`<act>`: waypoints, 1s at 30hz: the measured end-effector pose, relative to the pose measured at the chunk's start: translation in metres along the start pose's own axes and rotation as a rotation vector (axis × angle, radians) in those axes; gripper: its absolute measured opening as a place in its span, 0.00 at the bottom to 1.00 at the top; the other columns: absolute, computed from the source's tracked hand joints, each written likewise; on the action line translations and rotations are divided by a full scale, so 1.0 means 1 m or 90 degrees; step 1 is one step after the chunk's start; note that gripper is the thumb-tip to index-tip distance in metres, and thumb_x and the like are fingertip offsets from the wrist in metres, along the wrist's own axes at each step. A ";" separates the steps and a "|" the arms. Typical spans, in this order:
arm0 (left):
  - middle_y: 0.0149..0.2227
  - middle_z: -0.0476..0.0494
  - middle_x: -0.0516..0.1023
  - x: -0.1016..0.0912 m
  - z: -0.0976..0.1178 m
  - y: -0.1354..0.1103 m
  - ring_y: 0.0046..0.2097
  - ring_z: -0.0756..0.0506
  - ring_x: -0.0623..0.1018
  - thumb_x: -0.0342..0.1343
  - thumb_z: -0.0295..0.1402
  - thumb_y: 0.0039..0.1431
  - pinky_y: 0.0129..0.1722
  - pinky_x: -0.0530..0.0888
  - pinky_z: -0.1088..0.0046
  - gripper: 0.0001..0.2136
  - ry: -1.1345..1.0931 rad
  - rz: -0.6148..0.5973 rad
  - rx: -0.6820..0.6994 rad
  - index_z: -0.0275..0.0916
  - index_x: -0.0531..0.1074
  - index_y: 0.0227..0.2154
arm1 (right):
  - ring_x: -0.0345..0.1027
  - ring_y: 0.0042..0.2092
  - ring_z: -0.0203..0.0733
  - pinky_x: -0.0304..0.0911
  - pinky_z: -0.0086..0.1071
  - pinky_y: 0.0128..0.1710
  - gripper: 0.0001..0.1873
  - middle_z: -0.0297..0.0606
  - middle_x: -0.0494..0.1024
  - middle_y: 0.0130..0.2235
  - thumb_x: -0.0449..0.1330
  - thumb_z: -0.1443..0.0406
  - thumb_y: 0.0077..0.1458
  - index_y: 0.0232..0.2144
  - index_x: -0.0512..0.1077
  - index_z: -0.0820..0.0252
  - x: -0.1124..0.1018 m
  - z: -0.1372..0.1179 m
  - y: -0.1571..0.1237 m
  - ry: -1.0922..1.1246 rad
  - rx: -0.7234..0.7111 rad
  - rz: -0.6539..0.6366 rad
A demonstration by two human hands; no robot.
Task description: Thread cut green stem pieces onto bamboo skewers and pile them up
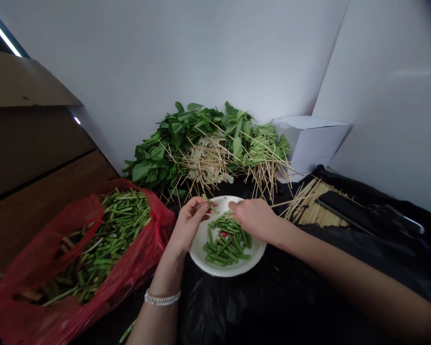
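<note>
White walls are standing at the far side, and a shiny black sheet is lying under the bowl, which is sitting in the middle with short green stems inside. From far off, I am seeing the left hand nearly closed, pinching one green piece between thumb and finger over the bowl's far left side. The right hand is curling tight over the far right side. One thin stick is poking out to its right, so I am guessing the hand is gripping it, but its fingertips are hiding from me.

I am thinking the green piece is light and a bit stiff, maybe slippery if wet, and could be splitting if squeezed hard. I am picking its middle for a soft pinch. The stick is looking light and easy to snap, so I am liking a hold close to the end being pushed. At the left, a red bag is holding more cut stems.
</note>
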State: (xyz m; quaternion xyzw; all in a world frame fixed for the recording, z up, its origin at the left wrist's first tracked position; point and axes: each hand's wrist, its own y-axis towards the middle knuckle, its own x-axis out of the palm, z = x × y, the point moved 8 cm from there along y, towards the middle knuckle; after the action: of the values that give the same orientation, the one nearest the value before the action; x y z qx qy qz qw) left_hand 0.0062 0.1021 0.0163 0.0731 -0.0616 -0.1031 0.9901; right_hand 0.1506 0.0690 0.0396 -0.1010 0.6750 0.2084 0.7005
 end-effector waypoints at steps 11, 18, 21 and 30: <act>0.29 0.48 0.78 -0.008 -0.009 0.005 0.28 0.52 0.72 0.64 0.39 0.52 0.31 0.67 0.78 0.11 0.044 0.030 0.004 0.37 0.74 0.32 | 0.74 0.40 0.41 0.62 0.28 0.35 0.10 0.40 0.80 0.36 0.57 0.62 0.59 0.38 0.76 0.58 0.029 -0.008 0.022 0.075 -0.090 -0.147; 0.27 0.48 0.78 -0.007 -0.008 0.005 0.28 0.53 0.71 0.64 0.39 0.53 0.29 0.66 0.79 0.11 0.070 0.026 0.014 0.37 0.76 0.33 | 0.71 0.36 0.42 0.59 0.30 0.31 0.16 0.40 0.78 0.35 0.61 0.63 0.54 0.45 0.72 0.59 0.002 0.006 0.019 0.215 -0.098 -0.110; 0.27 0.49 0.78 -0.007 -0.013 0.005 0.28 0.53 0.72 0.65 0.38 0.51 0.30 0.67 0.79 0.11 0.019 0.020 0.000 0.37 0.76 0.34 | 0.66 0.30 0.35 0.58 0.27 0.30 0.15 0.33 0.75 0.31 0.59 0.67 0.52 0.45 0.71 0.59 -0.002 0.019 0.019 0.417 -0.091 -0.031; 0.32 0.47 0.79 -0.003 -0.019 0.000 0.30 0.54 0.74 0.69 0.33 0.46 0.32 0.71 0.81 0.16 -0.137 0.006 -0.094 0.36 0.79 0.40 | 0.70 0.42 0.37 0.62 0.30 0.42 0.16 0.39 0.77 0.41 0.50 0.68 0.62 0.47 0.74 0.57 -0.015 0.031 0.007 0.445 -0.130 0.220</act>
State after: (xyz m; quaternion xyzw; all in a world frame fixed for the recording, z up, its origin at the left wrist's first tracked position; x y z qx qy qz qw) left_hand 0.0059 0.1057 -0.0030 -0.0119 -0.1603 -0.1096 0.9809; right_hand 0.1755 0.0862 0.0576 -0.1200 0.8554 0.3425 0.3696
